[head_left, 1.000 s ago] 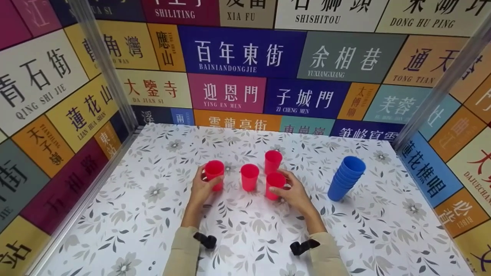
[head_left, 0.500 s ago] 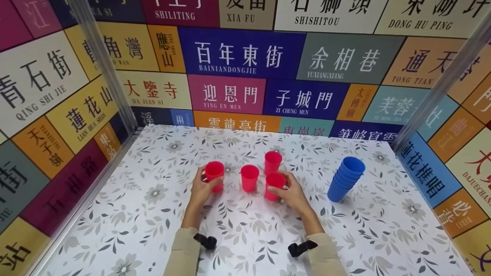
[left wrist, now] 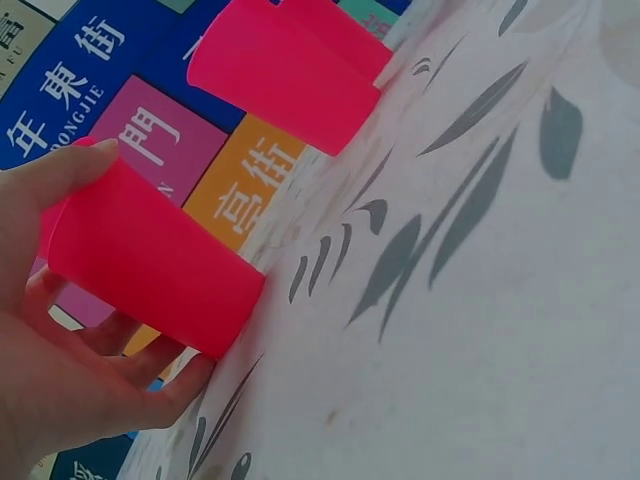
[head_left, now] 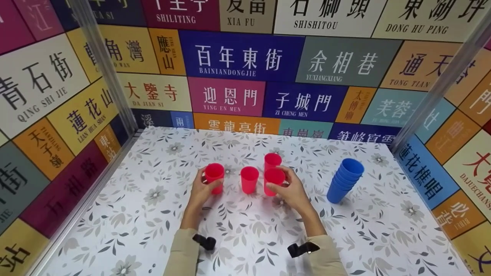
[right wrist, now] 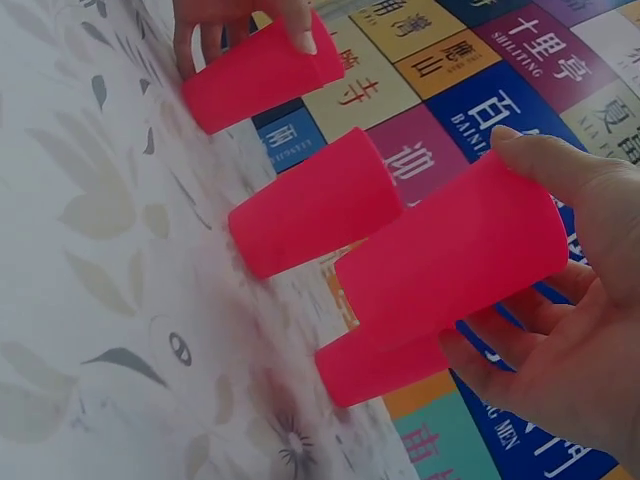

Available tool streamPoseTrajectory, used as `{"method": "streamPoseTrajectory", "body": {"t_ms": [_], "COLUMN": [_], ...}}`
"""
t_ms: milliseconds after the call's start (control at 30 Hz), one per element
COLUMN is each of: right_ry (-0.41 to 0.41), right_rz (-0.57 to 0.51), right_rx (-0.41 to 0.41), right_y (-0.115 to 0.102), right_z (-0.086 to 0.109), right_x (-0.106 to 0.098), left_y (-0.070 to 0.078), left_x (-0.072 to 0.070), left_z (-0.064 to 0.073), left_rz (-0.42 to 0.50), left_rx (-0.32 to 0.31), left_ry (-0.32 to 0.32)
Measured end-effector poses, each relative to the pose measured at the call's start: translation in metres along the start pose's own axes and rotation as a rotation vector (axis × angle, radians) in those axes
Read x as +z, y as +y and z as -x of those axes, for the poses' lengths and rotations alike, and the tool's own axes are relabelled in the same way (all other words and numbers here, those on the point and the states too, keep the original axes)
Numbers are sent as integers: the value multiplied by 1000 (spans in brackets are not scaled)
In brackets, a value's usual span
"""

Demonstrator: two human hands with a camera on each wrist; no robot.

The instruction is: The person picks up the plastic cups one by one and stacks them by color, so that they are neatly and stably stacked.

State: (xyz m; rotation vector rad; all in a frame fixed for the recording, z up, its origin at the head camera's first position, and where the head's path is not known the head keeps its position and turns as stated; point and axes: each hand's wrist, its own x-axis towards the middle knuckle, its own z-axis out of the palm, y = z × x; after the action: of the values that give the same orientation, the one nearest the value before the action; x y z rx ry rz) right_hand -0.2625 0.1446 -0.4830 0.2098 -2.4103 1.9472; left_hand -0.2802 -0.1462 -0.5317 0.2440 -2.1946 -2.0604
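Four-finger and thumb grip of my left hand (head_left: 200, 190) wraps the leftmost red cup (head_left: 215, 173), whose base meets the table in the left wrist view. My right hand (head_left: 294, 193) holds another red cup (right wrist: 455, 240) by its sides, thumb on the near side. That cup looks raised off the table in the right wrist view, upright, and partly covers a red cup (head_left: 272, 158) standing behind it. Between the hands, one more red cup (head_left: 249, 179) stands upright, touched by neither.
A leaning-looking stack of nested blue cups (head_left: 345, 180) stands to the right of the right hand. The table (head_left: 245, 237) has a floral cover. Walls (head_left: 241, 53) with printed signs enclose its back and sides.
My right hand has lifted its red cup slightly and shifted it toward the red cup behind. The left hand stays around its cup. The view has tilted slightly.
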Motion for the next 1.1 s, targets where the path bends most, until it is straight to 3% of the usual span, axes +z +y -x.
{"method": "streamPoseTrajectory", "body": {"t_ms": [167,567,933,1100], "right_ry": [-7,-76,-123,-129], "right_rz": [-9,-48,-7,14], "right_rx": [-24,-85,-126,-134], "right_y": [-14,-35,-49,-57], "right_z": [3,-1,-10,-16], "right_x": [2,2,17,26], "left_y": [1,2,0,-1], "left_x": [-3,-4,-6,-4], "left_z": [2,1,-1,-1], "left_rz": [-11,81,42,19], "left_rx": [-2,-2,41,15], "left_ry": [5,8,2,8]}}
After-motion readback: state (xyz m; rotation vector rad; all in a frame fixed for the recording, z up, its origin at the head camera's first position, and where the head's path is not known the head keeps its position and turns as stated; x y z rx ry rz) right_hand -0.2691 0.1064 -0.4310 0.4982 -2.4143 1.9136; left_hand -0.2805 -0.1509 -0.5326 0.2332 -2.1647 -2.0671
